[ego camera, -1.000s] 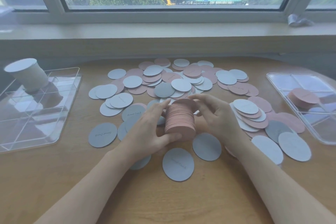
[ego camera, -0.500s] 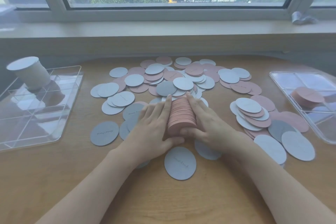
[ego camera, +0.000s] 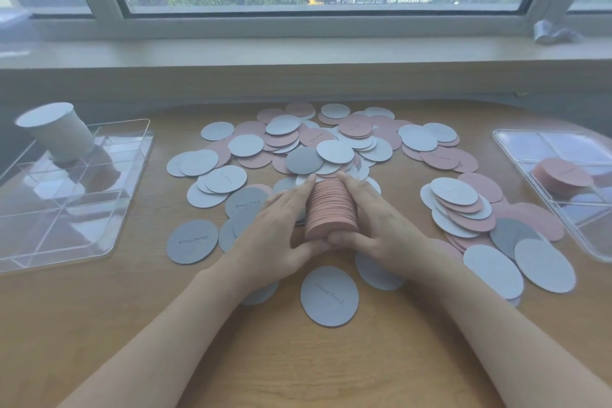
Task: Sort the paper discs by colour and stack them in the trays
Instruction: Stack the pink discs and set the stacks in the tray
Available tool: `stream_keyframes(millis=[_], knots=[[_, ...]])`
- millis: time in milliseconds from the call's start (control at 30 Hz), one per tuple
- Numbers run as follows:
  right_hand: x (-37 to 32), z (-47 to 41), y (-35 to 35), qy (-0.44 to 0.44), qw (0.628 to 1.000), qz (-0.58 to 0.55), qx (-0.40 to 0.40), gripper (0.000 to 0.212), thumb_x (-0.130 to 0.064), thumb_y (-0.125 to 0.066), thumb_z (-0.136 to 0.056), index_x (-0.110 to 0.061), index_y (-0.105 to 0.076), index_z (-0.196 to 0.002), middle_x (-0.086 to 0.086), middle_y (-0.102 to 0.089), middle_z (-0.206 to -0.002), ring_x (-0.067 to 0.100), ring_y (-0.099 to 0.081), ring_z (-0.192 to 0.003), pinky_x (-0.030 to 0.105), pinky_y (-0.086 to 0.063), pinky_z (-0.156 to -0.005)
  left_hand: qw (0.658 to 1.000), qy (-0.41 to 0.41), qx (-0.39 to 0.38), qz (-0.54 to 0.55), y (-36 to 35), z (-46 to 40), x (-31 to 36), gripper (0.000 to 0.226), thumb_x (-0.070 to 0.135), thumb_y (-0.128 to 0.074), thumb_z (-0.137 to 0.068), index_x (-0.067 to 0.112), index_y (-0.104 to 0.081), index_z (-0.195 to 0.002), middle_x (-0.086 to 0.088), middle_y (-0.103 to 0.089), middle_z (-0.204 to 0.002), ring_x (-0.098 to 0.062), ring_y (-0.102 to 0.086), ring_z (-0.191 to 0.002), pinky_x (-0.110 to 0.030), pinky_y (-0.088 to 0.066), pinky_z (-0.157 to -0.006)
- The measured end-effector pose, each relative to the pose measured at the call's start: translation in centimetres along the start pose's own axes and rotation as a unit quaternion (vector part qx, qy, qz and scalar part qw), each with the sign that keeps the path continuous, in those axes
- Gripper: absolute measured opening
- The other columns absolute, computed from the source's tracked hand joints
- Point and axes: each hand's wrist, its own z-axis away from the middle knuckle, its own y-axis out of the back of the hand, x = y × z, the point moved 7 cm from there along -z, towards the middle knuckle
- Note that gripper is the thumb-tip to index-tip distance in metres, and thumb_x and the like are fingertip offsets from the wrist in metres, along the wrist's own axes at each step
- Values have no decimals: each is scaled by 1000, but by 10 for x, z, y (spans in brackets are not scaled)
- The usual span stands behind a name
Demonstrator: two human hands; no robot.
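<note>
A thick stack of pink discs (ego camera: 331, 209) stands on the wooden table in the middle. My left hand (ego camera: 281, 225) clasps its left side and my right hand (ego camera: 381, 222) its right side, with both thumbs meeting at the near edge. Loose pink, pale blue and grey discs (ego camera: 314, 146) lie scattered behind and around the hands. The clear left tray (ego camera: 109, 242) holds a tall leaning white stack (ego camera: 56, 132). In the clear right tray (ego camera: 516, 149) sits a short pink stack (ego camera: 563, 174).
A single pale blue disc (ego camera: 329, 296) lies just in front of my hands. An overlapping heap of discs (ego camera: 463, 205) sits to the right, close to the right tray. A window sill runs behind the table, with a crumpled object (ego camera: 549, 33) on it.
The pink stack has come down from slightly above the table onto it. Both hands have closed in flat along its sides, thumbs coming together at the front.
</note>
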Motion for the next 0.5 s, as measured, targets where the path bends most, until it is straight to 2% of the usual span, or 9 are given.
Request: stream_keyframes(millis=[100, 333, 500], knots=[[1, -1, 2, 1, 1000, -13, 19, 100, -60, -68, -75, -23, -22, -155, -11, -35, -149, -2, -28, -139, 3, -16, -109, 999, 15, 4, 44, 5, 0, -3, 98, 57, -73, -80, 24, -25, -158, 15, -39, -153, 1, -36, -141, -7, -22, -111], [3, -1, 6, -10, 1000, -2, 30, 96, -47, -78, -78, -22, -26, -155, -9, -38, -148, -4, -32, -134, -3, -16, -102, 998, 5, 2, 68, 17, -1, -1, 87, 44, -83, -77, 23, -41, -151, 17, -49, -142, 8, -47, -128, -4, -30, -103], [1, 3, 12, -7, 1000, -2, 16, 97, -42, -79, -78, -21, -25, -155, -21, -33, -148, -28, -20, -129, -4, -14, -101, 997, 18, 17, 75, 19, 0, -5, 87, 42, -86, -74, 24, -45, -148, 16, -53, -139, 9, -51, -124, -5, -34, -100]])
